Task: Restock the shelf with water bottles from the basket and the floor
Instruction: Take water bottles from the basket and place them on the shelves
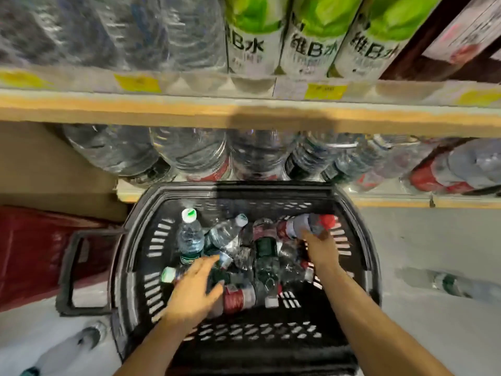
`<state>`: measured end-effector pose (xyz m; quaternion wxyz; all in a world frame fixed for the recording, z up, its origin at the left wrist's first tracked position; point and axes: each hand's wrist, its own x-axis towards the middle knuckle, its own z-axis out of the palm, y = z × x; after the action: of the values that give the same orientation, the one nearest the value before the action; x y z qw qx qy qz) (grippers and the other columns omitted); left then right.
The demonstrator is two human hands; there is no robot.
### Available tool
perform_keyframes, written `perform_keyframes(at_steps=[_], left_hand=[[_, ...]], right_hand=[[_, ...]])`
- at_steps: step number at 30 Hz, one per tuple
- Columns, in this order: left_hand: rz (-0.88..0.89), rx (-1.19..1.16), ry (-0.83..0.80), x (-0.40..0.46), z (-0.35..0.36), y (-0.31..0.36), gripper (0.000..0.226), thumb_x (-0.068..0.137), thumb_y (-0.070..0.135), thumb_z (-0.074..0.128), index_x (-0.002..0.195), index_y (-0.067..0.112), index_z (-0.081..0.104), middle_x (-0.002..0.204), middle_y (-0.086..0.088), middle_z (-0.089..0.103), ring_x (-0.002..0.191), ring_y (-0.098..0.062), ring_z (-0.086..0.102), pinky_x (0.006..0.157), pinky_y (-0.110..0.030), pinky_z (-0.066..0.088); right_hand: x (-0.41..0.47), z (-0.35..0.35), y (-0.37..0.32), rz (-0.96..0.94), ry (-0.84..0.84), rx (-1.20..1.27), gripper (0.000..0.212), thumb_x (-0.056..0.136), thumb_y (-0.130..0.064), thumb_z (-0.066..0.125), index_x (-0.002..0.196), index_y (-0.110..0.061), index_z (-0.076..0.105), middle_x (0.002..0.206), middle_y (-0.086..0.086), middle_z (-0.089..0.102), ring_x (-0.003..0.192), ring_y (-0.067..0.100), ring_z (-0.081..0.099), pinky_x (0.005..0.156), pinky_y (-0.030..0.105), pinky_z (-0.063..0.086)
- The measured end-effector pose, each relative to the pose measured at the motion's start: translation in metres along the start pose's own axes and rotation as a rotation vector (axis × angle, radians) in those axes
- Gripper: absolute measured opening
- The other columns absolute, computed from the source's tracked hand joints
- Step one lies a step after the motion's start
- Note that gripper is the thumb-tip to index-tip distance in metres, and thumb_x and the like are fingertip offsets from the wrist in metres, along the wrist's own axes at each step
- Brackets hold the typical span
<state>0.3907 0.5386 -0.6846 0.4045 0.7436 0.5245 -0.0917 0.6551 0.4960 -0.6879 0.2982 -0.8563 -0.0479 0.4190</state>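
Note:
A black plastic basket sits on the floor below the shelf, filled with several small water bottles. My right hand is inside it, fingers closed around a red-capped bottle at the basket's far right. My left hand hovers over the near left of the pile, fingers spread, holding nothing, beside a green-labelled bottle that stands upright. The lower shelf holds a row of large clear bottles. One bottle lies on the floor to the right, another at lower left.
The upper shelf edge runs across just above the basket, with yellow price tags and green-labelled drink bottles on it. A red basket stands to the left. The black basket's handle folds out leftward. Grey floor lies to the right.

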Motion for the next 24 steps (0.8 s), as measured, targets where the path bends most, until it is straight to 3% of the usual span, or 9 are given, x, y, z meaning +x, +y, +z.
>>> perform_keyframes(at_steps=[3,5,7,9,11,16,18,20,24], left_hand=[[0.024,0.083,-0.097,0.018,0.022,-0.021,0.066,0.087,0.047,0.056,0.144,0.030,0.027,0.147,0.005,0.036,0.138,-0.015,0.031,0.109,-0.028,0.027],[0.106,0.185,-0.110,0.025,0.034,-0.033,0.077,0.065,0.054,0.073,0.131,0.029,0.042,0.122,0.002,0.061,0.112,-0.016,0.060,0.090,-0.021,0.043],[0.175,0.312,-0.103,0.030,0.042,-0.030,0.088,0.040,0.056,0.085,0.116,0.022,0.056,0.100,0.001,0.069,0.089,-0.016,0.069,0.068,-0.020,0.052],[0.191,0.340,-0.152,0.033,0.047,-0.019,0.080,0.063,0.053,0.077,0.131,0.022,0.048,0.122,0.000,0.058,0.112,-0.019,0.058,0.086,-0.026,0.046],[0.112,0.249,-0.198,0.034,0.052,-0.012,0.076,0.080,0.051,0.062,0.144,0.028,0.028,0.143,0.003,0.039,0.131,-0.019,0.039,0.099,-0.032,0.036],[0.075,-0.013,-0.165,0.031,0.028,0.033,0.089,0.077,0.052,0.067,0.146,0.035,0.014,0.152,0.008,0.021,0.142,-0.015,0.020,0.110,-0.031,0.029],[0.064,-0.079,-0.103,0.029,0.012,0.058,0.095,0.072,0.052,0.071,0.145,0.040,0.011,0.155,0.006,0.015,0.142,-0.015,0.019,0.112,-0.032,0.028],[0.111,-0.133,-0.069,0.029,-0.002,0.078,0.100,0.068,0.050,0.076,0.146,0.036,0.014,0.154,0.005,0.019,0.141,-0.015,0.020,0.113,-0.031,0.026],[0.210,-0.264,-0.031,0.019,-0.034,0.103,0.093,0.058,0.041,0.085,0.136,0.022,0.037,0.133,0.006,0.049,0.123,-0.013,0.047,0.101,-0.028,0.040]], right_hand=[[0.035,0.018,0.008,0.038,0.092,0.021,0.047,0.084,-0.027,0.066,0.118,0.004,0.055,0.111,0.013,0.061,0.108,0.029,0.057,0.076,0.030,0.038],[0.040,0.027,0.008,0.060,0.187,0.056,0.053,0.083,-0.025,0.067,0.123,0.006,0.050,0.118,0.012,0.057,0.110,0.027,0.055,0.077,0.028,0.037],[0.038,0.033,0.010,0.094,0.285,0.108,0.062,0.080,-0.026,0.070,0.128,0.004,0.044,0.125,0.021,0.055,0.116,0.034,0.052,0.086,0.033,0.040],[0.031,0.033,0.013,0.042,0.315,0.117,0.064,0.079,-0.027,0.071,0.129,0.001,0.043,0.128,0.023,0.053,0.118,0.037,0.050,0.092,0.036,0.040],[0.022,0.029,0.018,-0.073,0.267,0.099,0.059,0.079,-0.026,0.071,0.127,-0.004,0.046,0.123,0.019,0.057,0.116,0.033,0.053,0.090,0.032,0.039],[-0.025,-0.005,0.008,-0.261,0.092,-0.041,0.049,0.074,-0.027,0.076,0.114,-0.012,0.052,0.098,0.001,0.061,0.092,0.020,0.059,0.076,0.024,0.038],[-0.048,-0.020,-0.009,-0.307,0.020,-0.069,0.042,0.071,-0.025,0.079,0.106,-0.019,0.055,0.090,-0.003,0.063,0.079,0.009,0.060,0.069,0.015,0.041],[-0.073,-0.029,-0.028,-0.365,-0.078,-0.045,0.032,0.069,-0.021,0.080,0.090,-0.025,0.057,0.078,-0.009,0.065,0.065,-0.002,0.061,0.058,0.005,0.041],[-0.110,-0.023,-0.053,-0.434,-0.305,-0.079,0.026,0.071,-0.022,0.079,0.093,-0.021,0.064,0.082,-0.005,0.072,0.076,0.001,0.067,0.067,0.018,0.053]])
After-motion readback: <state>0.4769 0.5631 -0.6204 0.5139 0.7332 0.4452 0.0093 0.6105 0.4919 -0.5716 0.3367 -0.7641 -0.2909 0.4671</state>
